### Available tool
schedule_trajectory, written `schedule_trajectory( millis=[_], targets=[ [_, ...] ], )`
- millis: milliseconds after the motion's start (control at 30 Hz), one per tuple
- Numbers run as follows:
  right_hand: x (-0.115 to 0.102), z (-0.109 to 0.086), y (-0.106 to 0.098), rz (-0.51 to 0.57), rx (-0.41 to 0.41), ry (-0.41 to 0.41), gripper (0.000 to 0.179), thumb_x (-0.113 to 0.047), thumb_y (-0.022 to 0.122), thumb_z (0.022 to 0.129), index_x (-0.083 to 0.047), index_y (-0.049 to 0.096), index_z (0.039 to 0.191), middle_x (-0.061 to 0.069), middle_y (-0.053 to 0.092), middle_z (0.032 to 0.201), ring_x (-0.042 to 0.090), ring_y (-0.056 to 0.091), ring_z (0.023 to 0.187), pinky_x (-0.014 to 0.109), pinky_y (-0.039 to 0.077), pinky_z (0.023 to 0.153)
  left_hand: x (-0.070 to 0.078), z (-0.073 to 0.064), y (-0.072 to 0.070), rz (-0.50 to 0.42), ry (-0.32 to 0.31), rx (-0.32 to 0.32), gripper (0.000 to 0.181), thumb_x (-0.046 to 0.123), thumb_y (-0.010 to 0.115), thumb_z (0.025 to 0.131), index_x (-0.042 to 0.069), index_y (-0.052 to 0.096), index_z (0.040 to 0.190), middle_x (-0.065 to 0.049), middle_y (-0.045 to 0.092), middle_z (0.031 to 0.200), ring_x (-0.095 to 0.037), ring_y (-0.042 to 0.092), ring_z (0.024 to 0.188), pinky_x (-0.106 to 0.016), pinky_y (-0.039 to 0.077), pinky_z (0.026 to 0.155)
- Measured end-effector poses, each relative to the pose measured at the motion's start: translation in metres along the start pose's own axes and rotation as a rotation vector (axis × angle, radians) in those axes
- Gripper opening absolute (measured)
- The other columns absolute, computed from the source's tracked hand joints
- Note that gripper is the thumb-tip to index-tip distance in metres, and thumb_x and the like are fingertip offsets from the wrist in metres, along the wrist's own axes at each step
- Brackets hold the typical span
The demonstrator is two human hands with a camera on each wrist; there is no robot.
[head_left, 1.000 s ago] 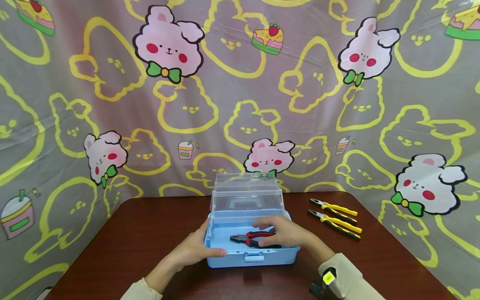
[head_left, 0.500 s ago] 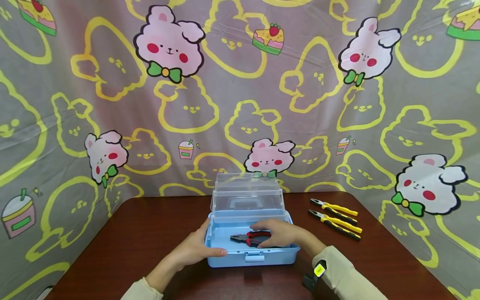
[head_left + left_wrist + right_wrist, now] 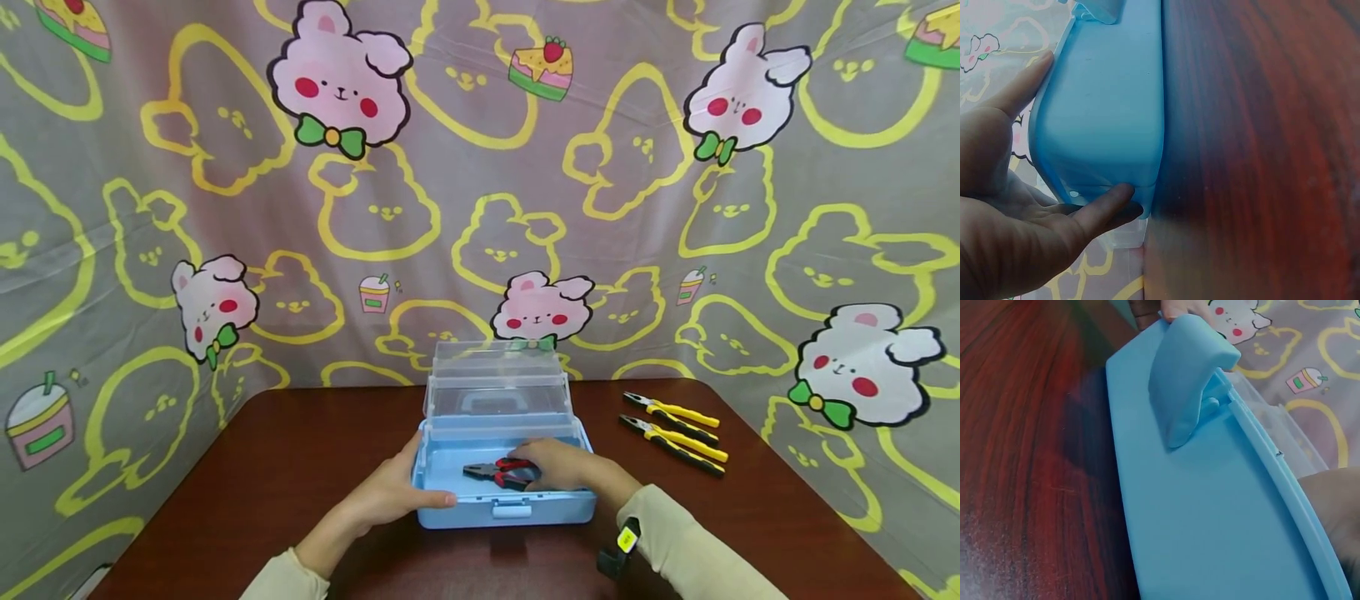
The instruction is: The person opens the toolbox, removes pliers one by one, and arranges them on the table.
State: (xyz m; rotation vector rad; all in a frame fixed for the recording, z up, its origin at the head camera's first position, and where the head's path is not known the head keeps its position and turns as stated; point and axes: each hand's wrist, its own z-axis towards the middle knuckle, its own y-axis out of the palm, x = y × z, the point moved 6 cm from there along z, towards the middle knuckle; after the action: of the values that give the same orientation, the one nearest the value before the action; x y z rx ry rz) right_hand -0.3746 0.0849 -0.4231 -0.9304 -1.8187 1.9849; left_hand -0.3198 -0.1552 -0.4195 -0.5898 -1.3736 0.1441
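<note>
A light blue toolbox [image 3: 442, 514] with its clear lid [image 3: 498, 396] raised stands on the table. My left hand [image 3: 386, 492] holds its left end. In the left wrist view, the thumb lies along the front rim and the fingers [image 3: 1107, 209] reach round the far corner. Inside the box lie black-jawed pliers [image 3: 480, 472] with red and black handles, jaws pointing left. My right hand [image 3: 558, 463] reaches over the front rim, fingers and thumb about the handles, whose ends it hides. Only part of that hand [image 3: 1338, 512] shows behind the rim in the right wrist view.
Two pairs of pliers with yellow and black handles, a farther one [image 3: 671, 415] and a nearer one [image 3: 675, 446], lie right of the box on the dark wooden table [image 3: 315, 433]. A patterned curtain [image 3: 420, 125] hangs behind and along the sides.
My right hand has lowered into the box and drawn in round the handles of the red pliers. The left hand keeps its place on the box. The head view has tilted slightly.
</note>
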Motion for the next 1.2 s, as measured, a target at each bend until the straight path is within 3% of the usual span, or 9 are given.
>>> schedule_trajectory(
  millis=[333, 600, 867, 1033, 1200],
  targets=[
    [-0.001, 0.002, 0.001, -0.004, -0.017, -0.045, 0.044, -0.011, 0.082, 0.091, -0.004, 0.067, 0.132, 0.002, 0.067, 0.118, 0.010, 0.059, 0.106, 0.034, 0.050, 0.095, 0.000, 0.001, 0.001, -0.012, 0.011, -0.009, 0.120, 0.039, 0.092, 0.079, 0.011, 0.014, 0.166, -0.022, 0.047, 0.151, -0.035, 0.055, 0.122, -0.057, 0.041, 0.102],
    [0.004, 0.002, -0.001, 0.115, -0.021, -0.005, 0.046, -0.011, 0.084, 0.088, -0.004, 0.069, 0.131, -0.001, 0.070, 0.121, 0.009, 0.059, 0.104, 0.036, 0.050, 0.095, 0.000, 0.001, 0.002, -0.017, 0.021, -0.016, 0.118, 0.037, 0.091, 0.080, 0.012, 0.014, 0.166, -0.021, 0.048, 0.151, -0.034, 0.057, 0.121, -0.058, 0.043, 0.102],
    [-0.001, -0.005, -0.012, 0.206, 0.080, -0.029, 0.042, -0.015, 0.089, 0.083, -0.004, 0.076, 0.122, -0.004, 0.073, 0.114, 0.009, 0.063, 0.101, 0.032, 0.052, 0.087, -0.001, 0.001, 0.003, -0.002, 0.027, -0.012, 0.118, 0.037, 0.091, 0.081, 0.010, 0.013, 0.165, -0.022, 0.051, 0.147, -0.033, 0.059, 0.118, -0.056, 0.044, 0.101],
    [-0.003, -0.011, -0.023, 0.269, 0.143, 0.001, 0.046, -0.019, 0.092, 0.080, -0.005, 0.077, 0.121, -0.004, 0.074, 0.114, 0.013, 0.063, 0.102, 0.033, 0.053, 0.084, 0.000, 0.001, 0.002, 0.010, 0.019, -0.002, 0.119, 0.039, 0.091, 0.080, 0.009, 0.013, 0.165, -0.021, 0.052, 0.146, -0.032, 0.058, 0.117, -0.056, 0.044, 0.101],
    [-0.005, -0.016, -0.029, 0.319, 0.156, 0.006, 0.047, -0.019, 0.092, 0.080, -0.006, 0.076, 0.122, -0.004, 0.074, 0.113, 0.019, 0.065, 0.101, 0.031, 0.053, 0.079, 0.000, 0.000, 0.002, 0.009, 0.008, 0.004, 0.121, 0.038, 0.092, 0.079, 0.009, 0.012, 0.166, -0.021, 0.051, 0.147, -0.032, 0.057, 0.118, -0.056, 0.043, 0.101]
  ],
)
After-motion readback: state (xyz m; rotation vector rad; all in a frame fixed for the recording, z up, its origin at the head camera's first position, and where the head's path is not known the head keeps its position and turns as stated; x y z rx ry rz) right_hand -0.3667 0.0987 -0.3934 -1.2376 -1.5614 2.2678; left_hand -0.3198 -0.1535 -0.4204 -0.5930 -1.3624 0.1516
